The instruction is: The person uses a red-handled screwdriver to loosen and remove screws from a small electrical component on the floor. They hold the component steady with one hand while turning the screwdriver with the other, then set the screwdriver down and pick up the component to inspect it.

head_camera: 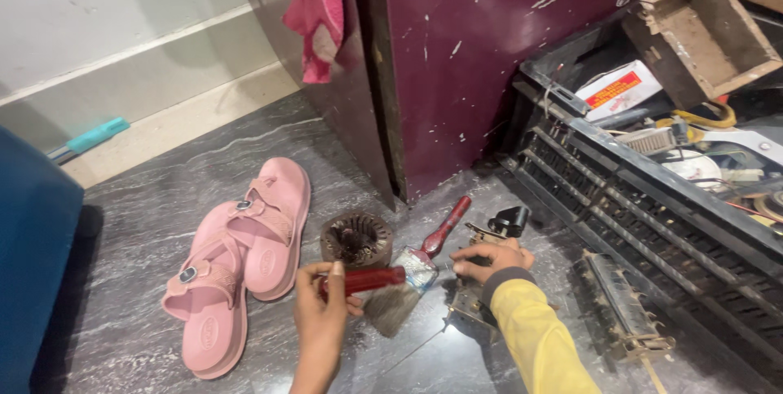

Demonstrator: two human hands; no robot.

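A red-handled tool (367, 280), probably a screwdriver, was held crosswise in the left hand (320, 306), the fingers wrapped tightly round the handle and the thumb laid on top. Its shaft was pointed toward the right hand (496, 259), but the tip was hidden behind a paintbrush (412, 276) lying on the floor, so whether it met the part could not be told. The right hand, in a yellow sleeve (534, 337), was closed over a small metal assembly (473, 300) with a black knob (510, 219) at its far end; the fingers were curled down onto its top, pressing it to the dark marble floor (122, 223).

The tool was judged light and stiff, with a smooth plastic handle that could slip if gripped loosely; the thick middle of the handle was the sound place to hold it. The metal assembly was judged heavier, rigid and sharp-edged, best steadied from above by its flat frame rather than by the thin protruding plates.

Both forearms were brought in low from the bottom edge, wrists bent slightly inward so the hands faced each other.

A wound motor stator (356, 239) stood just behind the left hand, 2 pink sandals (236, 259) lay to its left, and a black crate (652, 198) of parts was set to the right.
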